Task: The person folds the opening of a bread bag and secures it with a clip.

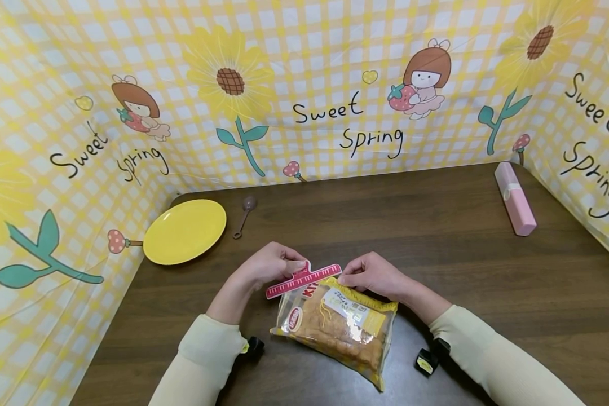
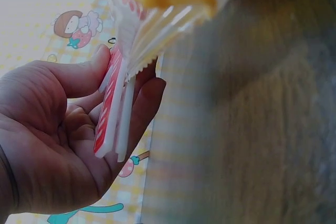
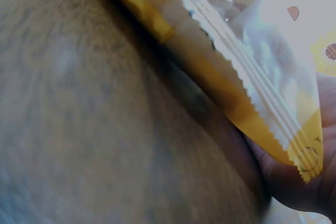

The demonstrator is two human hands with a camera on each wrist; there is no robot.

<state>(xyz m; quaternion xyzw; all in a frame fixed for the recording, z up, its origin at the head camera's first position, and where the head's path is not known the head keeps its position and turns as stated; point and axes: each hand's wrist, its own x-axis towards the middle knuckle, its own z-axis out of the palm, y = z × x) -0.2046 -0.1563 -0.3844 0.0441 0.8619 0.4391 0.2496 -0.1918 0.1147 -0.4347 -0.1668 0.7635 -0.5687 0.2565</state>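
Observation:
A clear and yellow bread bag (image 1: 342, 330) with a brown loaf inside lies tilted on the table, its top edge lifted. My left hand (image 1: 271, 265) pinches a red and white bag clip (image 1: 304, 281) at the bag's upper left corner. In the left wrist view, the thumb presses the clip's red face (image 2: 109, 111) and the fingers are behind its white back bar. The crimped bag edge (image 2: 142, 65) reaches in between the two bars, which stand slightly apart. My right hand (image 1: 375, 275) pinches the bag's top edge near the clip's right end. In the right wrist view, the bag hides most of that hand.
A yellow plate (image 1: 185, 232) lies at the back left, with a small brown spoon (image 1: 245, 216) beside it. At the back right is a pink and white oblong case (image 1: 515, 200). A yellow checked cloth (image 1: 325, 84) hangs around the dark wooden table (image 1: 487, 293).

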